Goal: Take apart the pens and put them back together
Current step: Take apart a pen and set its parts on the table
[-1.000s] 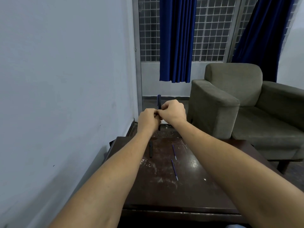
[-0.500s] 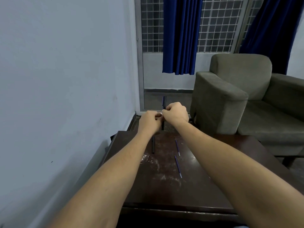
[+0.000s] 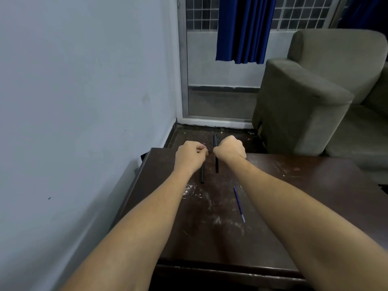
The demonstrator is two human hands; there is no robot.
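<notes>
My right hand (image 3: 230, 147) is closed around a dark pen barrel (image 3: 216, 164), which it holds upright above the far edge of the dark wooden table (image 3: 294, 206). The barrel's ends stick out above and below my fist. My left hand (image 3: 190, 156) is a short gap to its left, with fingertips pinched on a tiny light pen piece (image 3: 204, 144) that barely shows. A second dark pen body (image 3: 202, 175) lies on the table just below my left hand. A thin blue refill (image 3: 239, 203) lies on the table beside my right forearm.
A pale wall runs close along the left side of the table. A grey armchair (image 3: 304, 101) stands at the far right, touching the table's corner. Behind are a glass door and blue curtains (image 3: 243, 28). The tabletop is scratched and stained with white marks.
My hands, joined on the pen before, have pulled apart, the left moving left. The view has tilted down. My right forearm now covers a second refill that was seen earlier.
</notes>
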